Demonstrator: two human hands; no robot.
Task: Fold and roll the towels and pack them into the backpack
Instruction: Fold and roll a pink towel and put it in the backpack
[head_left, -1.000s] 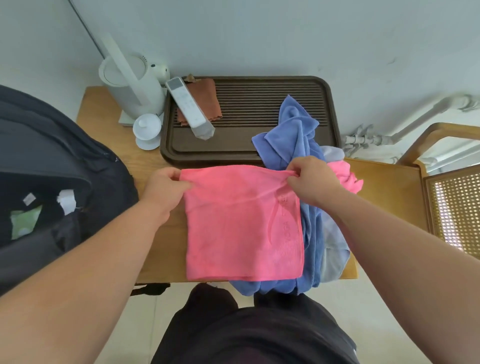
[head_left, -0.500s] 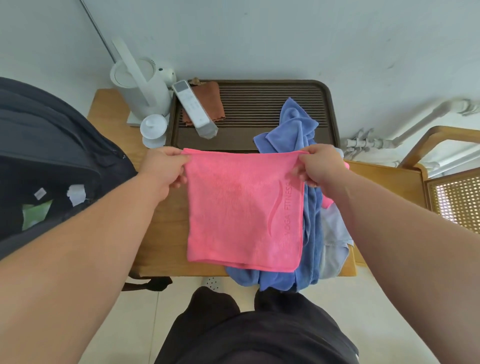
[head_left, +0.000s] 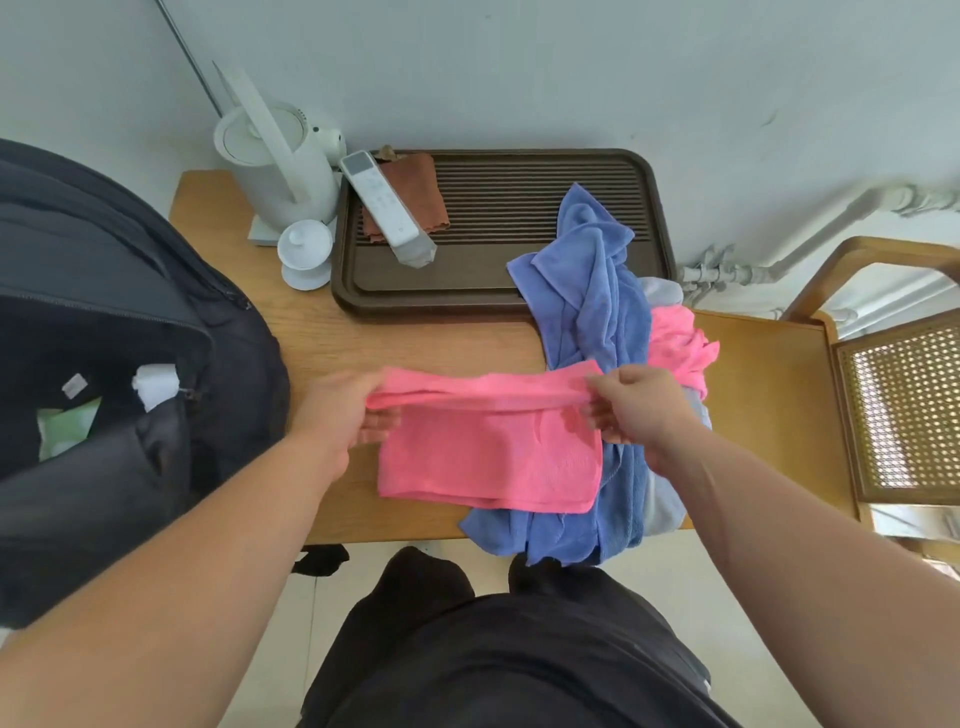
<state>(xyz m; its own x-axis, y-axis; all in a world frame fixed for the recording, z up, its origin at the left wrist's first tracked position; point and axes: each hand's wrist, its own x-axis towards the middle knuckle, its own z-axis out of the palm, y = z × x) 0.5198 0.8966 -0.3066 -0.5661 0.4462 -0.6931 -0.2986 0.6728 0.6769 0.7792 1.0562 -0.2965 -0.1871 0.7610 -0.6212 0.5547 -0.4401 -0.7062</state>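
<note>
A folded pink towel (head_left: 488, 457) lies beside crumpled blue towels (head_left: 592, 332), near the open dark backpack (head_left: 119, 364).

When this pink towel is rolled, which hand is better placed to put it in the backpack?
Probably the left hand: it grips the pink towel nearest the open backpack. The right hand would have to cross over.

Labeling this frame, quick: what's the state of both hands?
Left hand: closed, gripping the pink towel at its left end.
Right hand: closed, pinching the same towel's right end.
</note>
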